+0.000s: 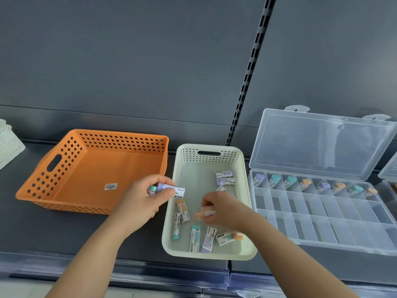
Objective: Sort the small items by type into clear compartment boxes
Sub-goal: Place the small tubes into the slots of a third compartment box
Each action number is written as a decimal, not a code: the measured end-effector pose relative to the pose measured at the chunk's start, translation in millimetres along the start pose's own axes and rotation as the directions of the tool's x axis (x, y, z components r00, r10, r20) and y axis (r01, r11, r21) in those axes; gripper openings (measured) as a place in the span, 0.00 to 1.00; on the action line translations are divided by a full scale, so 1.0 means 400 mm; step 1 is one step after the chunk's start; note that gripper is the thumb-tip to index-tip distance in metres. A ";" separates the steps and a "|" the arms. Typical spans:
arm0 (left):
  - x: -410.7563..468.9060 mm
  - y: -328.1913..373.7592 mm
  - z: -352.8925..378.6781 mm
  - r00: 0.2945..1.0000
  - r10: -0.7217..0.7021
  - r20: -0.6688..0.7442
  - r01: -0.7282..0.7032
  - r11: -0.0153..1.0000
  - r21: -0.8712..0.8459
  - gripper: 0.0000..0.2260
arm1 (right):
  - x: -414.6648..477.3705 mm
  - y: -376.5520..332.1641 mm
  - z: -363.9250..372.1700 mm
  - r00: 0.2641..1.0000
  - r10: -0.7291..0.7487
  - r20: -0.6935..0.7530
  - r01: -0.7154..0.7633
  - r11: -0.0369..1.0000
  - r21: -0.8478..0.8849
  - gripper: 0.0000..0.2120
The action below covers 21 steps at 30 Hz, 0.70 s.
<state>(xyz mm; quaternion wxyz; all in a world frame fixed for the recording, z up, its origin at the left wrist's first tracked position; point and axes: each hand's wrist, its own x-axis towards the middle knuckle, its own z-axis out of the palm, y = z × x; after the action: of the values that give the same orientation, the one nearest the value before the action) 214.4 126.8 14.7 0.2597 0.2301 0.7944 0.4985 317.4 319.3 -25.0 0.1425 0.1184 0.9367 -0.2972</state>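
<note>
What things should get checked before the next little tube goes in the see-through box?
1. Lid of the clear plastic compartment box open: ok.
2. Free compartments in the middle and front rows: ok, they look bare.
3. Right hand pinching an orange-capped small tube: ok.
4. Left hand gripping a purple-and-white small tube: ok.
5. Back row sorted by type: cannot tell, cap colours are mixed and labels unreadable.
6. Pale green perforated plastic basket emptied: not ok, tubes remain inside.
</note>
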 end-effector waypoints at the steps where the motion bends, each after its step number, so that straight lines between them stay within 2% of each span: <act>1: -0.002 0.002 0.008 1.000 -0.015 -0.013 0.014 0.998 -0.054 0.04 | -0.010 0.004 -0.011 0.999 0.007 -0.033 -0.004 0.996 0.088 0.06; 4: 0.003 0.019 0.042 0.999 -0.045 -0.031 0.039 0.985 -0.168 0.06 | -0.061 0.015 -0.060 0.983 0.025 -0.183 0.044 0.931 0.362 0.03; 5: 0.008 0.031 0.058 0.999 -0.040 -0.029 0.034 0.983 -0.183 0.07 | -0.082 0.021 -0.081 0.972 0.038 -0.230 0.067 0.901 0.429 0.01; 8: 0.036 0.077 0.125 0.999 0.013 -0.044 -0.020 0.985 -0.171 0.09 | -0.144 0.067 -0.134 0.934 0.142 -0.328 0.096 0.783 0.615 0.03; 12: 0.076 0.150 0.246 0.982 0.191 0.000 -0.191 0.981 0.024 0.06 | -0.206 0.173 -0.184 0.856 0.317 -0.407 0.118 0.649 0.752 0.04; 15: 0.106 0.182 0.338 0.963 0.256 0.084 -0.267 0.947 0.177 0.02 | -0.234 0.247 -0.200 0.807 0.410 -0.426 0.118 0.594 0.796 0.05; 18: 0.136 0.185 0.411 0.941 0.289 0.176 -0.333 0.882 0.334 0.03 | -0.247 0.302 -0.198 0.768 0.465 -0.441 0.081 0.613 0.786 0.03; 21: 0.151 0.190 0.461 0.925 0.289 0.248 -0.380 0.755 0.535 0.04 | -0.251 0.334 -0.199 0.740 0.484 -0.468 0.015 0.683 0.730 0.02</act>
<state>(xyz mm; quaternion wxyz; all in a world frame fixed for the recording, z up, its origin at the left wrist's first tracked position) 295.0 318.8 5.2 0.1435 0.4728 0.8311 0.2554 436.3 458.6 1.2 -0.1944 0.3821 0.7206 -0.5449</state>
